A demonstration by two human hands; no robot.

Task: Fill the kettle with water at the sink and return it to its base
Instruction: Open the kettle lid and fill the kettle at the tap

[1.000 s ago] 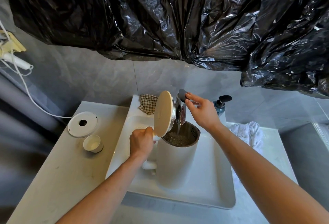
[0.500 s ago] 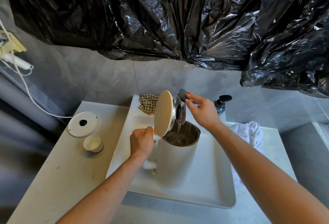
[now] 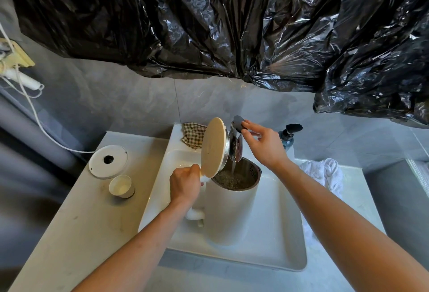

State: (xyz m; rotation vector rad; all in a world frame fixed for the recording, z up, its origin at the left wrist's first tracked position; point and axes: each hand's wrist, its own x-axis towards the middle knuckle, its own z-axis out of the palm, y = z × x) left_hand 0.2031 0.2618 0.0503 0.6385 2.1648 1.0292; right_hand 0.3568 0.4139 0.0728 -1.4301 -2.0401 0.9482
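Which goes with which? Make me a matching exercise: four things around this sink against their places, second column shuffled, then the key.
1. kettle
2. kettle base
3. checked cloth
4. white towel

A. counter right of the sink
B. back rim of the sink, behind the open lid
C. counter left of the sink
D. under the running tap

Pairs: 1-D, 2-C, 3-B, 4-A

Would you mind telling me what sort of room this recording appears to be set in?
Probably a bathroom or small washroom: a white rectangular ceramic basin under a chrome tap, a dark-topped pump soap bottle by grey wall tiles, and crumpled white towels on the counter.
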